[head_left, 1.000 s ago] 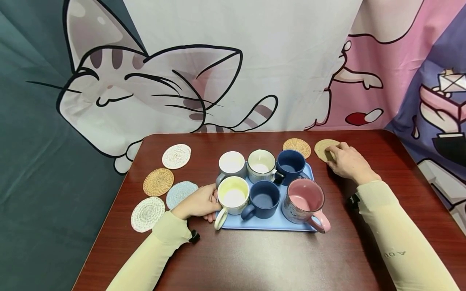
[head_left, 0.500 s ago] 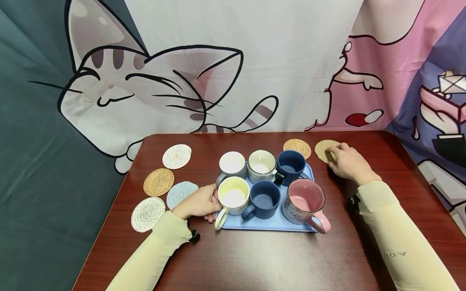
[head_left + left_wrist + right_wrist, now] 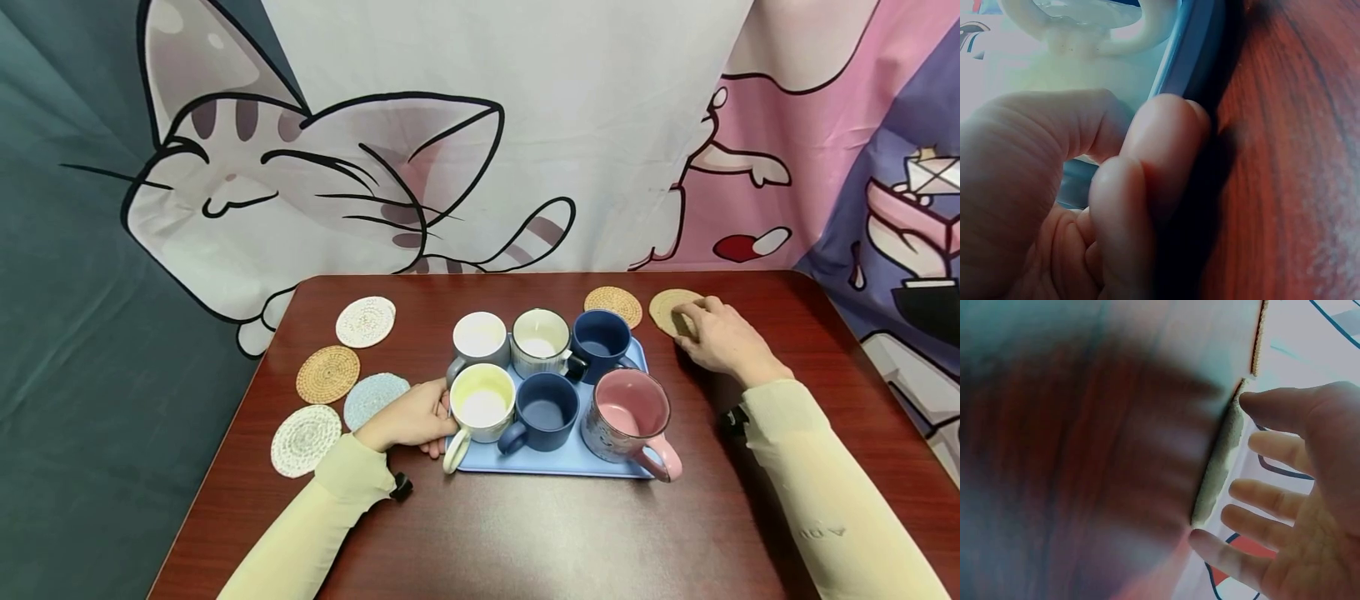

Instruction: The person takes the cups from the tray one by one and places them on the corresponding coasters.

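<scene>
My left hand (image 3: 408,417) grips the left edge of a light blue tray (image 3: 540,465), thumb above and fingers curled round the rim; the left wrist view shows the curled fingers (image 3: 1166,134) close up. Several mugs stand on the tray, among them a yellow-lined mug (image 3: 483,403) beside my left thumb and a large pink mug (image 3: 626,412) at the front right. At the far right my right hand (image 3: 723,337) reaches over a round beige coaster (image 3: 667,310). Its fingers are spread and its fingertips touch or nearly touch that coaster (image 3: 1222,456).
A woven tan coaster (image 3: 613,305) lies behind the tray. Left of the tray are a white coaster (image 3: 365,322), a tan coaster (image 3: 327,374), a pale blue coaster (image 3: 372,400) and a speckled white coaster (image 3: 305,442). A cartoon-printed cloth (image 3: 600,108) hangs behind the table.
Both hands keep their places on the tray and at the beige coaster. Only the right wrist and sleeve shift very slightly to the right; the mugs stay still.
</scene>
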Action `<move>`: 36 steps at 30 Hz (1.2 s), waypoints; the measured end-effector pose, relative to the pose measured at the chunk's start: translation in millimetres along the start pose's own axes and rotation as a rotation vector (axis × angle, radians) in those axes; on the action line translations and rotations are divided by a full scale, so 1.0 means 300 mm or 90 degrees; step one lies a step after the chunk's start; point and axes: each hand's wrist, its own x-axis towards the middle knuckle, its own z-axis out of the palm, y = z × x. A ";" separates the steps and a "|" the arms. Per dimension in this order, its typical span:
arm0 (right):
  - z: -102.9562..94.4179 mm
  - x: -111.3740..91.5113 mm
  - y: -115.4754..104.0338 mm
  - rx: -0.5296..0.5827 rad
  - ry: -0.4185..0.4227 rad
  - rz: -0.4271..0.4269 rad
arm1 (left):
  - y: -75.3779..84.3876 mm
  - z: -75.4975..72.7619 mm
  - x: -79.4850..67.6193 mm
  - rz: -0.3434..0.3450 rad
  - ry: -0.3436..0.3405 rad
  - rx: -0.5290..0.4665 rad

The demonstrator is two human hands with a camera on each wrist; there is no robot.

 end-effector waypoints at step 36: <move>0.036 -0.241 -0.198 0.112 -0.119 -0.067 | 0.003 -0.004 -0.003 -0.007 -0.009 -0.010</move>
